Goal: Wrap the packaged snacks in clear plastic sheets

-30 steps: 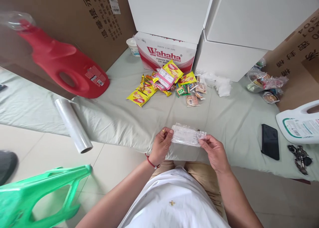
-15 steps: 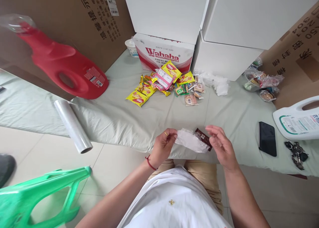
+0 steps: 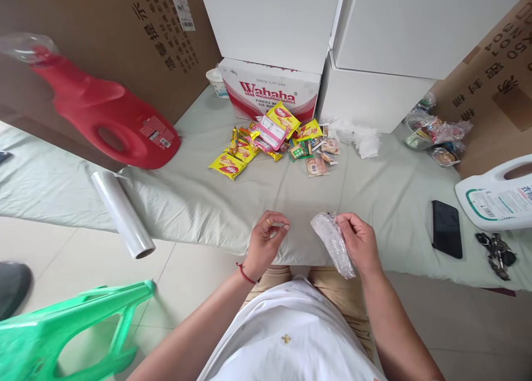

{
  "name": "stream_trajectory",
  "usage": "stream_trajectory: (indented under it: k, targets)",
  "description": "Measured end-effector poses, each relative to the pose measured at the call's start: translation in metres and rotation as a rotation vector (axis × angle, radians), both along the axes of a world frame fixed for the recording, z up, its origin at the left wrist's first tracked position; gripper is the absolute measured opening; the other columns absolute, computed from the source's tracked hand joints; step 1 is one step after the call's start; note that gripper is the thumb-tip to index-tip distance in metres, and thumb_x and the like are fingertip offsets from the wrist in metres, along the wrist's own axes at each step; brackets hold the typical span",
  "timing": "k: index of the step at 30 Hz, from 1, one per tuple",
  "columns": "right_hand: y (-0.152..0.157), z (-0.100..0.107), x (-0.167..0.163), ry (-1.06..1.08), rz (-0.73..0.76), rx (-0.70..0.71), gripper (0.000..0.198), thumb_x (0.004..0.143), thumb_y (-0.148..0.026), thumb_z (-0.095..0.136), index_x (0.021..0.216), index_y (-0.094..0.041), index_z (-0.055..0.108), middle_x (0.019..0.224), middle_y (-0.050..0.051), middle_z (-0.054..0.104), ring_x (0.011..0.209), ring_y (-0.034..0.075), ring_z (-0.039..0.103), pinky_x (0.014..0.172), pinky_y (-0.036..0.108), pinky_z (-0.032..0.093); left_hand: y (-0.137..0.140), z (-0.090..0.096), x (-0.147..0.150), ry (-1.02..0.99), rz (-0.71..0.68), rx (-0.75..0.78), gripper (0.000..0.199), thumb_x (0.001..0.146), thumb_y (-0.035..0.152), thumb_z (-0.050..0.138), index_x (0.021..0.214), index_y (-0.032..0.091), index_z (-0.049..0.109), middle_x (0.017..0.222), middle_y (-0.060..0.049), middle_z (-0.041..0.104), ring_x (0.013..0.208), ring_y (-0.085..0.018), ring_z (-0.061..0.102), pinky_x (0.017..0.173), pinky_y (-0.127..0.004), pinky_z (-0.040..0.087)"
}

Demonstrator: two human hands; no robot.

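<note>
My right hand [image 3: 361, 242] grips the upper end of a crumpled clear plastic bag [image 3: 334, 245], which hangs tilted over the front edge of the covered table. A sliver of something dark shows at the bag's top edge, too small to name. To the left, my left hand [image 3: 268, 238] is closed in a pinch with thumb and index finger together, apart from the bag; I see nothing in it. Farther back lies a pile of snack packets: yellow wafer packs [image 3: 228, 165], a pink packet [image 3: 272, 131], a green packet [image 3: 297, 151] and small clear-wrapped biscuits [image 3: 316, 167].
A Wahaba-type carton [image 3: 270, 90] stands behind the snacks beside white boxes [image 3: 374, 95]. Crumpled plastic [image 3: 361, 137] lies there too. Left: red jug [image 3: 120, 120], film roll [image 3: 123, 214], green stool [image 3: 83, 320]. Right: phone [image 3: 446, 229], keys [image 3: 496, 256], white bottle [image 3: 499, 198].
My left hand has let go of the plastic bag, and my right hand has taken hold of it. The bag moved right and turned steeper; the dark brown packet beside it is now mostly hidden.
</note>
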State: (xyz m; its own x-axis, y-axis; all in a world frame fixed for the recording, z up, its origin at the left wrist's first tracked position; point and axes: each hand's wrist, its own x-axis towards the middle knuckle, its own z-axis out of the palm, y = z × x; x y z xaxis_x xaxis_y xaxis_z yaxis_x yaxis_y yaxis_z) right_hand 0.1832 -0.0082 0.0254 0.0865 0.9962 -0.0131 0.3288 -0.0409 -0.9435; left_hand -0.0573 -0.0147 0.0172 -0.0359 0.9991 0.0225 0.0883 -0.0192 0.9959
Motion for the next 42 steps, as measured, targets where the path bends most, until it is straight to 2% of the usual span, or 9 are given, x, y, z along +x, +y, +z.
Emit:
stream_trajectory:
  k: [3, 6, 10, 16, 19, 23, 29, 36, 42]
  targets:
    - [-0.008, 0.007, -0.012, -0.137, -0.114, 0.140, 0.031, 0.098, -0.047, 0.058, 0.090, -0.019, 0.070, 0.065, -0.002, 0.059, 0.059, 0.013, 0.052, 0.058, 0.025, 0.042, -0.005, 0.010, 0.019, -0.178, -0.171, -0.250, 0.041, 0.094, 0.059, 0.057, 0.085, 0.019, 0.063, 0.081, -0.003, 0.059, 0.075, -0.016, 0.058, 0.061, -0.025, 0.048]
    - [-0.015, 0.013, -0.028, -0.168, -0.028, 0.226, 0.026, 0.099, -0.041, 0.057, 0.092, -0.020, 0.071, 0.070, -0.001, 0.066, 0.062, 0.014, 0.057, 0.063, 0.025, 0.046, -0.007, 0.020, 0.047, -0.299, -0.331, -0.320, 0.048, 0.089, 0.065, 0.061, 0.097, 0.018, 0.066, 0.097, -0.007, 0.065, 0.094, -0.021, 0.062, 0.073, -0.029, 0.053]
    - [-0.017, 0.008, -0.030, -0.058, -0.112, 0.164, 0.027, 0.097, -0.045, 0.061, 0.092, -0.021, 0.071, 0.065, -0.002, 0.060, 0.055, 0.012, 0.050, 0.055, 0.024, 0.043, -0.002, 0.017, 0.067, -0.426, -0.205, -0.335, 0.044, 0.085, 0.060, 0.069, 0.096, 0.017, 0.067, 0.092, -0.005, 0.068, 0.089, -0.019, 0.061, 0.081, -0.030, 0.049]
    - [-0.004, -0.003, -0.003, 0.384, -0.420, -0.067, 0.040, 0.082, -0.060, 0.073, 0.083, -0.020, 0.067, 0.060, -0.006, 0.049, 0.047, 0.008, 0.036, 0.040, 0.021, 0.026, 0.005, 0.000, 0.053, -0.326, 0.007, -0.325, 0.050, 0.087, 0.066, 0.061, 0.070, 0.020, 0.051, 0.063, 0.004, 0.045, 0.059, -0.011, 0.041, 0.058, -0.025, 0.036]
    - [-0.004, -0.007, 0.003, 0.410, -0.448, -0.035, 0.040, 0.079, -0.058, 0.077, 0.083, -0.019, 0.068, 0.066, -0.003, 0.054, 0.053, 0.009, 0.041, 0.044, 0.021, 0.031, 0.006, -0.001, 0.048, -0.208, 0.099, -0.301, 0.045, 0.086, 0.061, 0.065, 0.072, 0.021, 0.050, 0.061, 0.006, 0.041, 0.056, -0.011, 0.037, 0.055, -0.025, 0.032]
    - [-0.010, -0.011, 0.001, 0.224, -0.393, 0.101, 0.032, 0.089, -0.052, 0.070, 0.085, -0.020, 0.070, 0.067, -0.003, 0.054, 0.058, 0.011, 0.045, 0.053, 0.024, 0.038, 0.006, 0.007, 0.048, -0.123, 0.259, -0.179, 0.032, 0.078, 0.044, 0.077, 0.088, 0.022, 0.056, 0.071, 0.005, 0.048, 0.062, -0.010, 0.041, 0.059, -0.023, 0.035]
    - [-0.019, -0.005, -0.015, -0.159, -0.199, 0.356, 0.013, 0.096, -0.033, 0.066, 0.093, -0.022, 0.072, 0.086, 0.002, 0.066, 0.074, 0.015, 0.060, 0.066, 0.028, 0.049, 0.002, 0.025, 0.069, -0.310, -0.248, -0.383, 0.042, 0.079, 0.058, 0.073, 0.082, 0.018, 0.062, 0.072, 0.001, 0.055, 0.062, -0.010, 0.046, 0.053, -0.022, 0.036]
    - [-0.030, -0.006, -0.021, -0.385, -0.084, 0.552, 0.010, 0.095, -0.021, 0.066, 0.100, -0.026, 0.072, 0.089, 0.004, 0.068, 0.082, 0.018, 0.063, 0.073, 0.033, 0.054, 0.007, 0.033, 0.079, -0.485, -0.106, -0.511, 0.048, 0.081, 0.066, 0.065, 0.083, 0.019, 0.057, 0.079, -0.001, 0.058, 0.068, -0.012, 0.055, 0.048, -0.020, 0.034]
    - [-0.031, -0.005, -0.020, -0.417, -0.066, 0.581, 0.014, 0.095, -0.018, 0.065, 0.101, -0.027, 0.073, 0.087, 0.004, 0.068, 0.083, 0.020, 0.062, 0.073, 0.035, 0.053, 0.002, 0.028, 0.074, -0.453, -0.201, -0.460, 0.041, 0.073, 0.053, 0.079, 0.085, 0.018, 0.061, 0.081, -0.001, 0.060, 0.072, -0.013, 0.057, 0.055, -0.021, 0.040]
